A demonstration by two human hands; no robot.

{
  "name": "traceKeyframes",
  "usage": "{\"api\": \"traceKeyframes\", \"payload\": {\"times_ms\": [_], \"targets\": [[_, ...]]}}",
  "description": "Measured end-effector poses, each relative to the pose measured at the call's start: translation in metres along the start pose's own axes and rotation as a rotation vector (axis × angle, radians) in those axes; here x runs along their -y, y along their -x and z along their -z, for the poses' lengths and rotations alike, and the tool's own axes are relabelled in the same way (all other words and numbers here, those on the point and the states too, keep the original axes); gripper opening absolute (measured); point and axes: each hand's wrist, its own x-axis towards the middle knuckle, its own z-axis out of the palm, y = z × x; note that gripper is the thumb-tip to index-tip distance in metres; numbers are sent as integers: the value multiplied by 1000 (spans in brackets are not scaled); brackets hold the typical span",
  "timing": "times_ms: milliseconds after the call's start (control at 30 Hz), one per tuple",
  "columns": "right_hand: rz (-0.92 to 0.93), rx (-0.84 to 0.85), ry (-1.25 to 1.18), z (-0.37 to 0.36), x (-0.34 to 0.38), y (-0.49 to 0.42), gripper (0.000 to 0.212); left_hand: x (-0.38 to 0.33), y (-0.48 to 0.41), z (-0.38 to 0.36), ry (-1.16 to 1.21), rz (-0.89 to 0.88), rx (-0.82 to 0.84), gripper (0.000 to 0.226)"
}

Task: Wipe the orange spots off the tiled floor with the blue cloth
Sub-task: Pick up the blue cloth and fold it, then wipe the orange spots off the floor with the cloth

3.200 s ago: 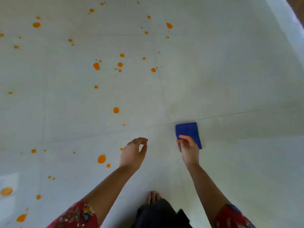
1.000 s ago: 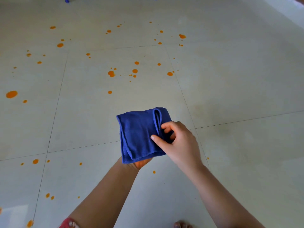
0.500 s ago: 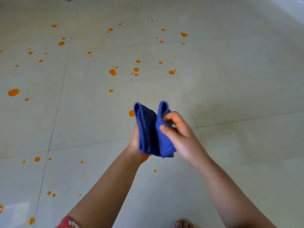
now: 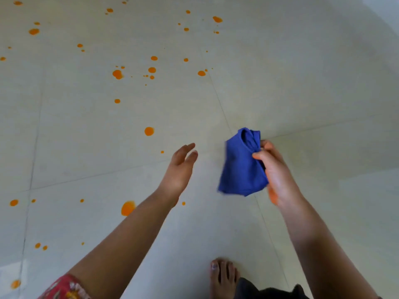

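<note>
One blue cloth [image 4: 239,167], bunched, hangs above the tiled floor [image 4: 302,83], pinched in the grip of the right hand [image 4: 278,175]. The left hand [image 4: 179,169] is near it, apart, its grip spread, holding nothing. Many orange spots [image 4: 149,131] lie on the tiles to the left.

Cloth [image 4: 241,167] right of spots [image 4: 149,131], seemingly aloft

Indoor room, likely a home — large pale floor tiles [image 4: 302,72] (orange-spattered), 1 bare foot [image 4: 223,275]
</note>
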Motion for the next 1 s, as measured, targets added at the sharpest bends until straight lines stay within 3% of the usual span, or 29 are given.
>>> {"api": "traceKeyframes", "payload": {"times_ms": [67,133,233,267,333,400,467,533,667,833,900,1000], "targets": [[191,11,319,22,-5,2,3,18,2,-12,-181,-30,37,33],[247,75,697,35,-21,3,6,35,4,-22,-426,-79,89,38],[-29,301,1098,47,-50,5,15,54,-1,-28,-735,-141,174,45],[-93,280,1170,49,-63,3,19,60,-3,-28,-816,-155,193,46],[-52,58,1285,45,-90,-5,25,72,-7,-26,-966,-176,209,49],[-53,-81,1293,27,-115,-14,54,82,-7,-22,-1067,-173,214,53],[-75,-105,1325,7,-145,-20,70,89,-6,-19,-1125,-178,205,58],[6,-88,1409,2,-165,-18,65,94,-5,-14,-1189,-213,191,62],[340,85,1434,41,-183,8,60,106,8,-4,-1267,-260,186,69],[292,-107,1266,22,-158,-40,54,118,14,1,-1390,-311,184,78],[390,25,1266,1,-160,-37,53,119,14,2,-1403,-321,167,79],[691,379,1403,25,-196,17,53,118,12,11,-1395,-321,142,74]]}}
